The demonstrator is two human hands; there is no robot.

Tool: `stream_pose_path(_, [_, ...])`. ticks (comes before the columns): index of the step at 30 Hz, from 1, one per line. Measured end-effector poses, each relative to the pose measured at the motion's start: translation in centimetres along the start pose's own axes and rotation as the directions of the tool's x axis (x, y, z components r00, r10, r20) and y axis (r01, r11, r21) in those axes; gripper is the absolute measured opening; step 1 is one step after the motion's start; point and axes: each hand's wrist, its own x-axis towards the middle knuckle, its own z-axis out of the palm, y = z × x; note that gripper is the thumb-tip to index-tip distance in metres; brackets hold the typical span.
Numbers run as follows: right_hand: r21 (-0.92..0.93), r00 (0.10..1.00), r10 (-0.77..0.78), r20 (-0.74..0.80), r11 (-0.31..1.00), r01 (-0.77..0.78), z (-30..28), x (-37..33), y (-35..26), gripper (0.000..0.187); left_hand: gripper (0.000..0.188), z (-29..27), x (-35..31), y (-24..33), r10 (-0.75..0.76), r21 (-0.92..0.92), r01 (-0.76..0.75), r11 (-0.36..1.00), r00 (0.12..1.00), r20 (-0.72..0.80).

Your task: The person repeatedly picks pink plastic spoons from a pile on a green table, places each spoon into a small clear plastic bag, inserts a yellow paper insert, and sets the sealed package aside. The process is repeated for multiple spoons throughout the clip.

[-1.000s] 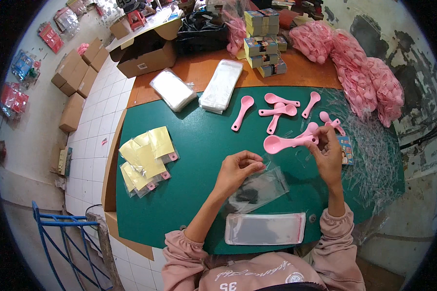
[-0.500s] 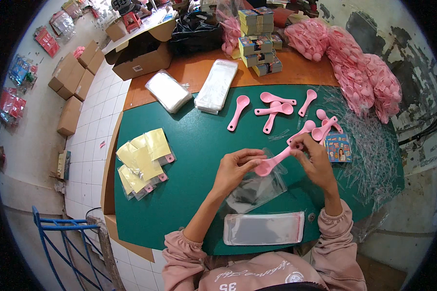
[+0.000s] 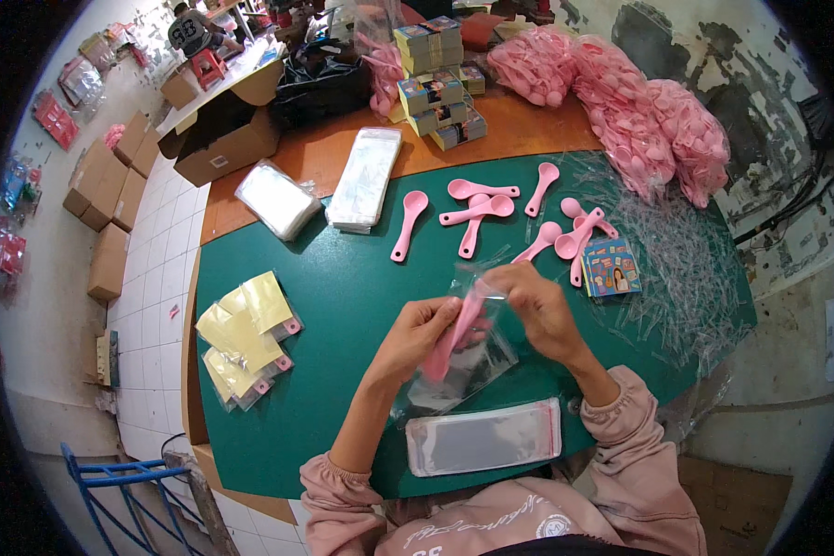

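A pink measuring spoon (image 3: 451, 341) lies slanted inside a clear plastic bag (image 3: 473, 375), bowl end down and handle up. My left hand (image 3: 419, 335) is closed round the bag and the spoon in it, with the thumb on the near side. At the bag's upper end, my right hand (image 3: 536, 310) is closed on the plastic near the spoon's handle; its fingertips are partly hidden and a little blurred. Just below, a stack of clear bags (image 3: 484, 437) lies by the table's near edge. Beyond my hands are several loose pink spoons (image 3: 410, 225).
Packed bags with yellow cards (image 3: 241, 324) lie at left. Small printed cards (image 3: 612, 267) sit at right beside scattered clear plastic strips (image 3: 681, 278). At the back are bag stacks (image 3: 365, 176), banded card bundles (image 3: 435, 93), sacks of pink spoons (image 3: 621, 111) and an open carton (image 3: 222, 148).
The spoon has gone from between my hands into the bag, turning steeper. My right hand has moved from the spoon's handle to the bag's upper end. The whole view has shifted.
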Motion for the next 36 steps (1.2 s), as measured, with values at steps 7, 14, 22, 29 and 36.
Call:
stream_pose_path(7, [-0.338,0.998,0.042,-0.046,0.939,-0.055,-7.4,-0.9,0.4,0.042,0.039,-0.7,-0.5,0.9,0.082,0.016,-0.083,0.996,0.996,0.016])
stream_pose_path(14, [-0.477,0.695,0.374,-0.614,0.526,-0.704,-15.5,-5.4,6.4,0.037,0.041,-1.7,-0.4,1.1,0.120,0.028,-0.119,0.992,0.993,-0.022])
stream_pose_path(22, [-0.722,0.820,0.092,-0.565,0.425,-0.546,-12.0,-1.8,-0.1,0.021,0.036,-1.9,-0.2,0.8,0.099,0.163,-0.102,0.981,0.995,0.029])
stream_pose_path(29, [-0.098,0.949,0.244,-0.201,0.959,-0.267,-2.1,2.4,-3.5,0.014,0.036,-2.0,-0.9,0.7,0.091,0.129,-0.090,0.988,0.996,-0.002])
stream_pose_path(36, [-0.139,0.972,0.175,0.159,0.978,-0.154,-2.4,3.0,-2.4,0.016,0.035,-2.4,-1.0,0.6,0.047,0.275,-0.057,0.960,0.998,0.045])
